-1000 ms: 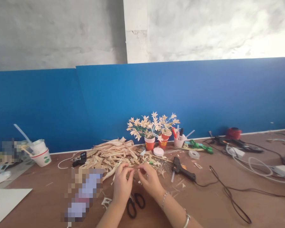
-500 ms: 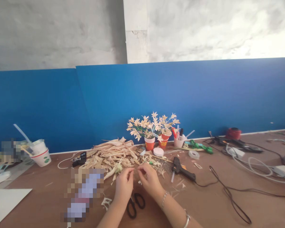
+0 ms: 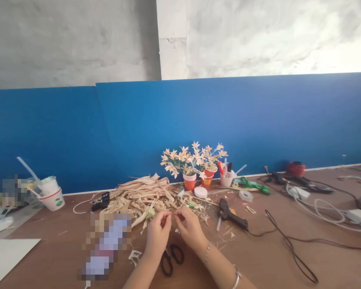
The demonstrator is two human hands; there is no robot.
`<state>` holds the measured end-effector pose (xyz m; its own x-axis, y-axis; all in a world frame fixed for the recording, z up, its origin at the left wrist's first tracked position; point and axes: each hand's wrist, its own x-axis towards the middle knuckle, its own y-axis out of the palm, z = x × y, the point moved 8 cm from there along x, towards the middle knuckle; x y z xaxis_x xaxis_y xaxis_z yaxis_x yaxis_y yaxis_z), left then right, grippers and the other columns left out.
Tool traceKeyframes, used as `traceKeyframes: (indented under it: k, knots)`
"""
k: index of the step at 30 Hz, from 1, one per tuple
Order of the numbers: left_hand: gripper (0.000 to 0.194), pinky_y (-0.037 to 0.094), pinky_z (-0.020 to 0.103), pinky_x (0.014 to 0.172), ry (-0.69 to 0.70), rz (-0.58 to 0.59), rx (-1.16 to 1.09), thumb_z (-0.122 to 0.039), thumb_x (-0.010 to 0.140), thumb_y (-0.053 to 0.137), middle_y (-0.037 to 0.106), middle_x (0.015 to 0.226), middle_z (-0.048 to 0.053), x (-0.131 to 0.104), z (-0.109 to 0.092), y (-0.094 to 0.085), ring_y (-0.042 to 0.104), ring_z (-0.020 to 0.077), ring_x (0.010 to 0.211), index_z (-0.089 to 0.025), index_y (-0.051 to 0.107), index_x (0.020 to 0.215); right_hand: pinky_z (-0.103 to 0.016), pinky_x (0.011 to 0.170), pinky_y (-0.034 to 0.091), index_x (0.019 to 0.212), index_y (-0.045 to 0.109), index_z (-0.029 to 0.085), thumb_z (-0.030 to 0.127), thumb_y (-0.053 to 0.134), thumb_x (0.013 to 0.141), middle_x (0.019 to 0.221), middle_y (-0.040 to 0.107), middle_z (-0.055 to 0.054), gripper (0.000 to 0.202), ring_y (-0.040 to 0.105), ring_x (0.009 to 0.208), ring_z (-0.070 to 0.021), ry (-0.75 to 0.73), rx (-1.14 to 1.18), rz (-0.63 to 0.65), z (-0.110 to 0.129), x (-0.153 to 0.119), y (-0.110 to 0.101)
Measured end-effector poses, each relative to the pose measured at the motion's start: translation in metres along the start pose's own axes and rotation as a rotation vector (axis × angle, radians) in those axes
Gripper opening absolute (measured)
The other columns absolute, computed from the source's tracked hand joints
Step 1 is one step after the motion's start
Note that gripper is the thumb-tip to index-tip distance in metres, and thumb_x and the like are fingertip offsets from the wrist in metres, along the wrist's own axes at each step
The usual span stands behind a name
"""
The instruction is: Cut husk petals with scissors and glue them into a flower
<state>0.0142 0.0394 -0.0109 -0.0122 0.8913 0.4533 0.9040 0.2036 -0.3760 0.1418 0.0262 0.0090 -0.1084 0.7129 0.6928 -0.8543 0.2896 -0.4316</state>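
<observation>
My left hand [image 3: 160, 229] and my right hand [image 3: 189, 224] are raised over the brown table, fingertips pinched and almost meeting. Whatever lies between the fingers is too small to make out. Black-handled scissors [image 3: 166, 263] rest below, between my forearms, their blades hidden. Just beyond my hands spreads a heap of dry husks [image 3: 144, 190], with a pale green piece [image 3: 150, 212] near my left hand. A black glue gun [image 3: 233, 215] lies to the right of my right hand.
Pale flowers [image 3: 183, 157] stand in red cups [image 3: 189, 182] at the back. Behind is a blue partition [image 3: 174, 116]. A clear tape roll [image 3: 246, 195] and a looping black cable [image 3: 284, 237] lie right. A white cup [image 3: 54, 199] stands left; a blurred purple item [image 3: 108, 245] lies left of my hands.
My left hand has shifted slightly to the right, bringing its fingertips closer to those of my right hand. My right hand has barely moved.
</observation>
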Motion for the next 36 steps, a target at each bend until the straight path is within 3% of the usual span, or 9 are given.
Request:
traceKeyframes:
  k: [4,10,13,20,26,29,32,36]
  knots:
    - [0.021,0.052,0.03,0.061,-0.04,0.015,-0.056,-0.033,0.079,0.051,0.07,0.073,0.006,0.0,0.0,0.001,0.064,0.0198,0.064,-0.017,0.065,0.08,-0.024,0.059,0.04,0.075,0.056,0.018,0.014,0.046,0.081,0.069,0.055,-0.002,0.013,0.051,0.065,-0.0141,0.006,0.02,-0.018,-0.001,0.0,-0.001]
    - [0.023,0.054,0.032,0.063,-0.103,0.067,-0.245,-0.034,0.074,0.057,0.072,0.079,0.008,0.0,0.016,0.012,0.066,0.0206,0.068,-0.016,0.067,0.085,-0.025,0.06,0.042,0.077,0.056,0.018,0.016,0.045,0.083,0.071,0.057,-0.003,0.012,0.051,0.065,-0.0143,0.022,0.041,-0.019,-0.005,0.0,-0.001]
    - [0.027,0.054,0.03,0.056,-0.179,0.098,-0.314,-0.037,0.074,0.057,0.071,0.073,0.007,-0.001,0.024,0.018,0.064,0.0186,0.06,-0.015,0.068,0.082,-0.025,0.06,0.042,0.076,0.055,0.018,0.017,0.046,0.083,0.07,0.057,-0.003,0.012,0.051,0.064,-0.0143,0.035,0.036,-0.022,-0.005,0.0,-0.001]
    - [0.039,0.043,0.023,0.043,-0.288,-0.009,-0.414,-0.047,0.066,0.063,0.067,0.066,0.005,-0.003,0.029,0.014,0.054,0.0133,0.048,-0.013,0.071,0.084,-0.023,0.058,0.042,0.076,0.058,0.018,0.017,0.047,0.082,0.069,0.059,-0.003,0.013,0.052,0.062,-0.0133,0.05,0.059,-0.004,-0.002,-0.001,0.001]
    - [0.041,0.041,0.021,0.044,-0.324,-0.014,-0.491,-0.044,0.067,0.064,0.06,0.056,0.001,-0.005,0.035,0.016,0.052,0.0124,0.049,-0.011,0.068,0.092,-0.023,0.058,0.042,0.076,0.058,0.018,0.018,0.046,0.083,0.069,0.059,-0.003,0.014,0.053,0.062,-0.0136,0.063,0.056,0.0,-0.006,-0.003,0.004]
    - [0.038,0.043,0.022,0.048,-0.262,-0.073,-0.423,-0.041,0.071,0.062,0.059,0.058,-0.001,-0.003,0.031,0.006,0.053,0.0127,0.051,-0.014,0.064,0.097,-0.023,0.058,0.041,0.077,0.056,0.018,0.019,0.046,0.083,0.068,0.058,-0.002,0.012,0.053,0.061,-0.0137,0.115,0.041,-0.04,-0.015,-0.003,0.003]
    - [0.027,0.047,0.026,0.059,-0.099,-0.138,-0.239,-0.041,0.073,0.059,0.062,0.067,0.002,0.0,0.015,-0.008,0.056,0.0155,0.06,-0.016,0.065,0.075,-0.023,0.056,0.04,0.079,0.055,0.018,0.019,0.045,0.083,0.068,0.057,-0.002,0.011,0.051,0.059,-0.0136,0.137,0.009,-0.058,-0.019,-0.004,0.001]
    - [0.029,0.048,0.031,0.07,-0.124,-0.064,-0.224,-0.042,0.075,0.057,0.068,0.073,0.005,0.001,0.014,-0.003,0.061,0.021,0.074,-0.015,0.069,0.073,-0.023,0.058,0.04,0.08,0.054,0.019,0.018,0.044,0.084,0.071,0.056,-0.003,0.011,0.051,0.063,-0.0142,0.054,-0.004,0.017,-0.005,-0.003,0.004]
